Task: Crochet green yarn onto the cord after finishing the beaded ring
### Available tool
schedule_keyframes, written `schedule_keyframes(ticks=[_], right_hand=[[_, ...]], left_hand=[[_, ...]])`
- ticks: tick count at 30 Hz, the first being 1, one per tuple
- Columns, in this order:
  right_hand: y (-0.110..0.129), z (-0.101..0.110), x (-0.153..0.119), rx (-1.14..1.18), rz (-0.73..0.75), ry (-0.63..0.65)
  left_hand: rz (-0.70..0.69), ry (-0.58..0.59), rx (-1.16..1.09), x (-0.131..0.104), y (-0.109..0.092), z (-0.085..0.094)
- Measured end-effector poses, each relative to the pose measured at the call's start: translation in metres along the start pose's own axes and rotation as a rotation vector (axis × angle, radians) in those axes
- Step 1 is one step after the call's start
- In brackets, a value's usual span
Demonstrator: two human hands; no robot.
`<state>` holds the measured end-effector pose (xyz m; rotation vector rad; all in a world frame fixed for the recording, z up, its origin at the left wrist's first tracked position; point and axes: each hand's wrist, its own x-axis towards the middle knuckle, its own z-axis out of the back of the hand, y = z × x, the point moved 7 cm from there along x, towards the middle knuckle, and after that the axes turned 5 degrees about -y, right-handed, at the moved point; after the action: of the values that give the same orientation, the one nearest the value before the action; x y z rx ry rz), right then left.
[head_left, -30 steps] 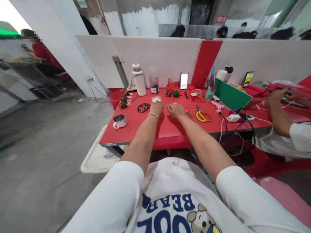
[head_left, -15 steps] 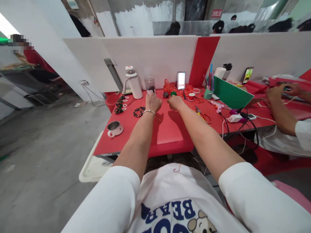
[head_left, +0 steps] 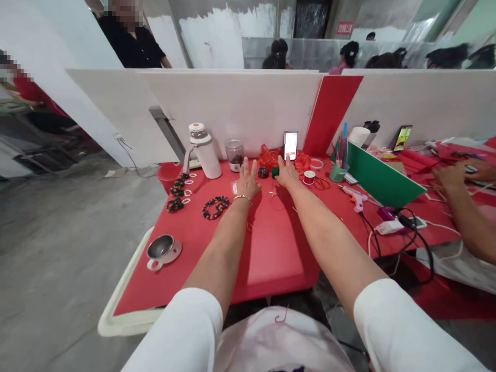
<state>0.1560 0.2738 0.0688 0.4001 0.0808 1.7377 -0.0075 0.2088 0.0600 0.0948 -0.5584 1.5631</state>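
My left hand point(head_left: 248, 183) is open, its fingers spread and reaching forward over the red table point(head_left: 267, 253). Just beyond its fingertips sits a dark multicoloured ball of yarn point(head_left: 263, 172). My right hand point(head_left: 288, 174) is stretched out and open beside a small green ball point(head_left: 275, 172), its fingertips just below an upright phone point(head_left: 290, 143). Neither hand visibly holds anything. Thin orange thread point(head_left: 274, 194) lies between the hands. Left of my left hand are a small clear packet point(head_left: 234, 187) and a braided dark, multicoloured ring point(head_left: 209, 212).
A thermos point(head_left: 207, 157), a clear jar point(head_left: 234, 155), dark bundles point(head_left: 175, 204) and a steel-lined cup point(head_left: 163, 250) stand left. Rightward are a red spool point(head_left: 309, 177), pen holder point(head_left: 338, 173), pink glue gun point(head_left: 354, 198), green board point(head_left: 382, 175) and cables. A co-worker's arm point(head_left: 459, 206) is farther right.
Both hands have opened, their fingers now spread and stretched forward. The view has shifted, and the table sits lower in it. A person in black now shows behind the partition.
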Motion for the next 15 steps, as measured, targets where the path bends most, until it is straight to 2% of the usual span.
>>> schedule_keyframes(ticks=[3, 7, 11, 13, 15], right_hand=[[-0.006, -0.009, 0.02, -0.006, 0.008, 0.074], [-0.006, -0.027, 0.031, 0.031, 0.042, 0.148], [-0.007, -0.037, 0.035, 0.123, 0.029, 0.066], [-0.008, -0.036, 0.04, 0.2, 0.015, 0.004], [-0.008, -0.033, 0.046, 0.298, 0.016, -0.043]], left_hand=[[-0.061, 0.069, -0.003, 0.015, 0.002, -0.02], [-0.028, 0.096, -0.042, 0.028, 0.006, -0.036], [0.029, 0.022, -0.142, 0.035, 0.004, -0.039], [0.114, -0.055, -0.355, 0.04, 0.005, -0.034], [0.273, -0.15, -0.712, 0.046, 0.011, -0.03]])
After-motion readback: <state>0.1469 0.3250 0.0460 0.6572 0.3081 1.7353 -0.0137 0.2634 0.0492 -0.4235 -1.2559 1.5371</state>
